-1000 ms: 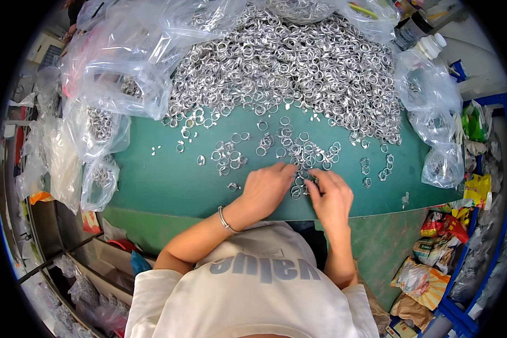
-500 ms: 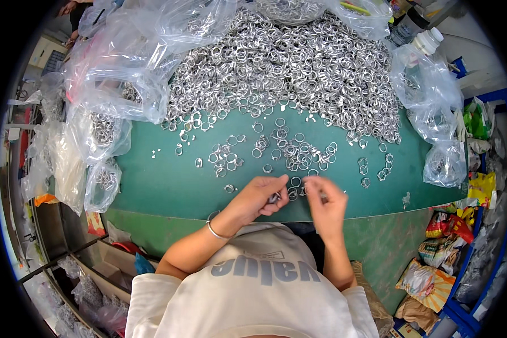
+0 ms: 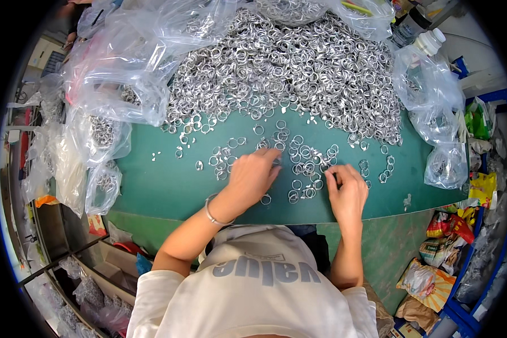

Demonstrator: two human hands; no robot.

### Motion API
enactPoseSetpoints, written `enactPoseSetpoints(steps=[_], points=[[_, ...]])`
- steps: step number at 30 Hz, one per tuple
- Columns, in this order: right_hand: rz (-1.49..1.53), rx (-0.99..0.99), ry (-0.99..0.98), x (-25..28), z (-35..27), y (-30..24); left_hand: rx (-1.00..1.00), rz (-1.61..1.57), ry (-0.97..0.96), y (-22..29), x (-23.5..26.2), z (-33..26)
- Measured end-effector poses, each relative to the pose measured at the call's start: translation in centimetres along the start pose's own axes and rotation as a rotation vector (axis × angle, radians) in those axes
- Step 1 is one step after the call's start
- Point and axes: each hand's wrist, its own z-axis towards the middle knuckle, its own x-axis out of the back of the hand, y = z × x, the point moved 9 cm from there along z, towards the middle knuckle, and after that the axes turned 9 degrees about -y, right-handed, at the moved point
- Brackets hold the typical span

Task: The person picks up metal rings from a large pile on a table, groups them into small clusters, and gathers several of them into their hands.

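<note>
Silver metal rings (image 3: 307, 168) lie in a loose cluster on the green tabletop (image 3: 169, 191) in front of me. At the left of this cluster is my left hand (image 3: 253, 176), palm down, its fingers curled toward the tabletop among the rings; what they hold is hidden. My right hand (image 3: 348, 191) is at the cluster's right edge, thumb and forefinger bent together beside some rings. Whatever sits between those fingertips is too small to make out. A few rings (image 3: 222, 160) lie left of my left hand, and one ring (image 3: 266, 199) lies below it.
A large heap of silver rings (image 3: 281, 67) covers the back of the table. Clear plastic bags (image 3: 124, 84) crowd the left side, with more bags (image 3: 434, 107) at the right. A white bottle (image 3: 430, 41) stands at the back right. Small metal bits (image 3: 155, 156) lie at the left.
Both hands have moved apart and away from me. My left hand went from near the table edge up to the rings; my right hand shifted right to the cluster's edge.
</note>
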Motion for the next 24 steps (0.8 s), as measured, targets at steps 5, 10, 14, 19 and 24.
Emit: enactPoseSetpoints(steps=[5,10,14,19,24], points=[[0.024,0.039,-0.012,-0.2,0.2,-1.5,0.032,-0.022,-0.056,-0.4,0.6,-1.0],[-0.036,0.040,-0.085,-1.9,0.4,-2.0,-0.075,0.087,0.011,1.9,-0.8,1.6],[0.348,-0.048,0.010,-0.6,0.2,0.4,-0.120,0.000,0.053,1.1,-1.2,2.3],[0.218,0.000,0.074,-0.3,0.2,0.6,-0.048,-0.351,0.035,0.3,0.4,1.1],[0.083,-0.109,0.094,0.4,0.1,-0.1,0.061,-0.659,-0.054,-1.3,-0.5,0.3]])
